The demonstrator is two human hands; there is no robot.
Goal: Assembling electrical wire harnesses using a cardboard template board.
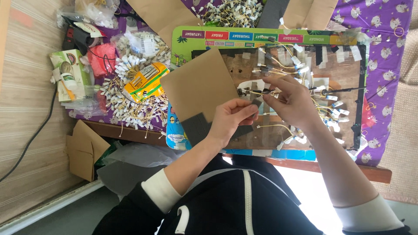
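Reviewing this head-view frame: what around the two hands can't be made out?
- Left hand: its palm and what lies beneath it on the cardboard sheet with the dark patch are covered by the hand itself.
- Right hand: whatever it pinches is too small to tell among the yellow wires.
- Work board: its middle is hidden by both hands.
- Pile of white-tipped wires: single pieces too small to tell apart.
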